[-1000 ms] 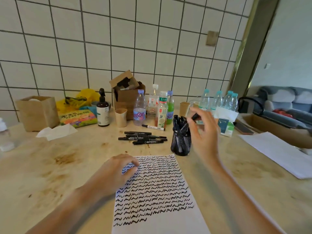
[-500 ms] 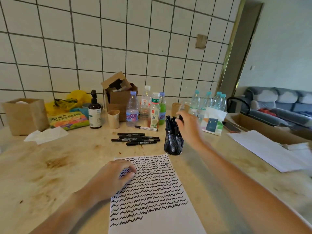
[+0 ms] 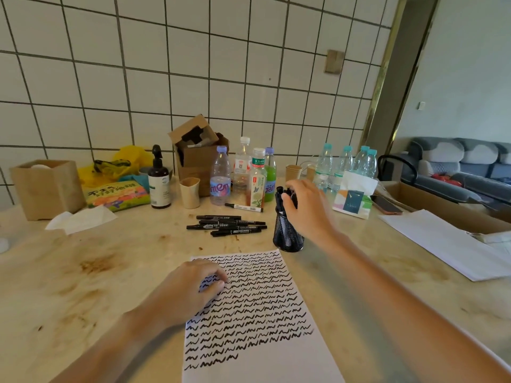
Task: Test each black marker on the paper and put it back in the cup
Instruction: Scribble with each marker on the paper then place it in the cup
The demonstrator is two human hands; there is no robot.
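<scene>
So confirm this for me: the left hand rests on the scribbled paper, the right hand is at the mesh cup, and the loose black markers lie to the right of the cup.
One thing is wrong: in the head view the loose black markers lie to the left of the mesh cup, not the right. The rest stands: the left hand rests on the scribbled paper and the right hand is at the cup.

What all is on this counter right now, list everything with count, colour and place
paper: one, white with black squiggles, front centre
mesh cup: one, black, behind the paper, markers inside
loose markers: about five, black, left of the cup
white marker: one, behind them
bottles: about eight, clear or green, back row
pump bottle: one, brown, back left
tissue pack: one, white, right
blank sheet: one, white, far right
left hand: rests on the paper
right hand: on the markers in the cup
</scene>
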